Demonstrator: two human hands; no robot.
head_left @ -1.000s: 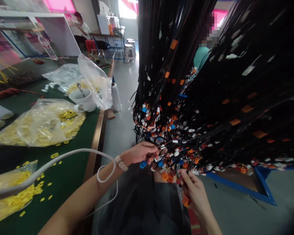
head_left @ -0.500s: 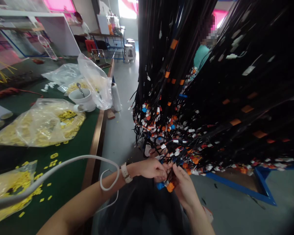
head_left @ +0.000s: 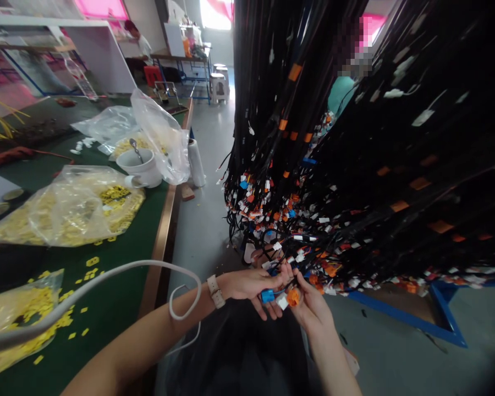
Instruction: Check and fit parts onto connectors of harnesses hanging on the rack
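The left hand (head_left: 247,283) and right hand (head_left: 314,309), apart a second earlier, had met beneath the hanging black cables (head_left: 256,104), seemingly gathering the work together, both half open about a blue connector (head_left: 268,296), white connector (head_left: 281,300) and orange connector (head_left: 292,297), any grip unclear to me.

The head camera looks forward and down.

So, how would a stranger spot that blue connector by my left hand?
Find the black cables right of the green tabletop. At their lower ends is your left hand. There, colour sets the blue connector apart from the adjacent white connector and orange connector.
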